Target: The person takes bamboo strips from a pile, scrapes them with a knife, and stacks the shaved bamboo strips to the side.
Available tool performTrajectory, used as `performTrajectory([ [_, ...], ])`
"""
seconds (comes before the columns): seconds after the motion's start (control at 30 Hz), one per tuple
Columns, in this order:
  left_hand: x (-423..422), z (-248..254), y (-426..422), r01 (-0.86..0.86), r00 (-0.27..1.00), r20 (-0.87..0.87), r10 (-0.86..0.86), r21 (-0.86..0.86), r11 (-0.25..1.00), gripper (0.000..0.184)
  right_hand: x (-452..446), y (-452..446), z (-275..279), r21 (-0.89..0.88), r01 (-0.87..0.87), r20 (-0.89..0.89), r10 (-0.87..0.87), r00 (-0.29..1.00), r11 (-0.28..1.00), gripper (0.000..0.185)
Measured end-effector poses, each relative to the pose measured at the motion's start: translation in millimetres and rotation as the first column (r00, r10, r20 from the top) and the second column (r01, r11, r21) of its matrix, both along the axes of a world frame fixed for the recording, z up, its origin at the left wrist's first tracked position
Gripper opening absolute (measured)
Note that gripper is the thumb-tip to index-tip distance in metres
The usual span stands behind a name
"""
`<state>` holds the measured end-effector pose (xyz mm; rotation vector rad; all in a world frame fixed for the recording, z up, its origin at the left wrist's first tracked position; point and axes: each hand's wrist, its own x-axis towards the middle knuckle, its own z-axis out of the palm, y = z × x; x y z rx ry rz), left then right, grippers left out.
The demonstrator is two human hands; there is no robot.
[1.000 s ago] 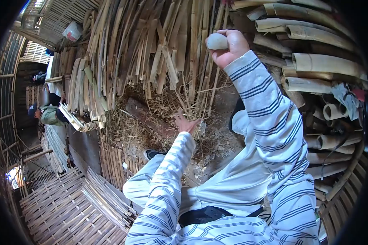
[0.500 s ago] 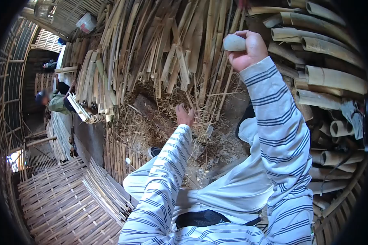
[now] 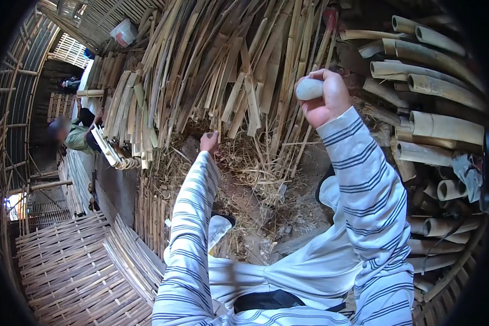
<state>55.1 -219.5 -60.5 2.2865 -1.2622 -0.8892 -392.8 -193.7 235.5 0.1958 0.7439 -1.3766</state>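
Observation:
My right hand [image 3: 327, 100] is raised at the right of centre, its fingers wrapped round a pale, smooth, rounded object [image 3: 309, 89]. Only the blunt end of that object shows, and the rest is hidden by the hand. Lower and further left, my left hand [image 3: 209, 143] is closed near the lower ends of the split bamboo strips [image 3: 247, 100]. A narrow strip end lies at its fingertips, but I cannot make out what the fingers hold. Bamboo shavings [image 3: 258, 182] cover the ground beside and below the left hand.
Halved bamboo pieces [image 3: 437, 125] are stacked on the right. A woven bamboo panel [image 3: 65, 261] lies at lower left, beside bundled slats [image 3: 127, 255]. Another person [image 3: 80, 136] is at the far left beside more bamboo. A white bucket [image 3: 124, 32] stands at the back.
My left hand has moved left and up from the shavings to the strip ends, and its spread fingers have closed. My right hand, still gripping the pale object, has come down a little.

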Motion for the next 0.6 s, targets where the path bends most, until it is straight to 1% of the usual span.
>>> performTrajectory([
  [0.03,-27.4,38.1,-4.5,-0.021,0.999,-0.024,0.022,0.031,0.999,0.049,5.4,0.5,6.2,0.038,0.02,-0.021,-0.019,1.0,0.999,0.005],
  [0.07,-42.5,59.6,-12.1,-0.02,0.999,-0.047,0.021,0.03,0.999,0.051,8.8,-0.3,6.0,0.046,0.011,-0.018,-0.01,1.0,0.999,0.005],
  [0.13,-37.5,52.6,-37.4,0.017,1.0,0.004,-0.017,-0.038,0.999,0.054,15.9,-4.6,7.9,0.059,-0.003,-0.007,0.004,1.0,0.998,0.005],
  [0.2,-35.9,51.3,-54.7,0.027,0.995,0.099,-0.019,-0.079,0.997,0.055,22.4,-6.7,9.6,0.072,0.006,-0.006,-0.006,1.0,0.997,0.005],
  [0.27,-39.0,53.6,-63.5,0.037,0.986,0.167,-0.019,-0.103,0.994,0.056,27.1,-8.6,9.3,0.097,0.001,0.004,-0.001,1.0,0.995,0.006],
  [0.33,-22.2,46.1,-71.9,0.048,0.976,0.217,-0.022,-0.116,0.992,0.056,28.3,-10.4,9.9,0.098,0.013,0.012,-0.014,1.0,0.995,0.006],
  [0.37,-10.3,39.6,-75.4,-0.013,0.979,0.202,0.023,-0.054,0.998,0.053,27.5,-12.1,7.6,0.102,0.014,0.013,-0.015,1.0,0.995,0.006],
  [0.4,-12.9,50.0,-73.7,-0.103,0.991,0.084,0.101,0.019,0.994,0.052,26.0,-13.8,6.0,0.104,0.014,0.01,-0.015,1.0,0.994,0.006],
  [0.43,-21.1,71.2,-66.6,-0.189,0.981,-0.031,0.193,0.102,0.977,0.051,23.8,-14.6,5.8,0.087,0.001,0.006,-0.001,1.0,0.996,0.007],
  [0.47,-24.6,81.8,-60.9,-0.263,0.946,-0.138,0.292,0.193,0.945,0.05,22.8,-15.6,8.6,0.094,0.007,-0.007,-0.006,1.0,0.996,0.007],
  [0.5,-7.5,64.8,-60.2,-0.38,0.885,-0.224,0.407,0.157,0.912,0.047,22.5,-16.9,12.1,0.101,0.014,-0.019,-0.012,1.0,0.995,0.007],
  [0.53,13.7,40.4,-62.9,-0.532,0.811,-0.23,0.538,0.093,0.841,0.041,23.7,-19.1,11.9,0.108,0.021,-0.03,-0.018,0.999,0.994,0.007],
  [0.6,25.5,40.0,-61.1,-0.705,0.677,-0.293,0.675,0.006,0.709,0.038,23.7,-25.0,6.2,0.099,-0.002,-0.054,0.007,0.999,0.995,0.007],
])
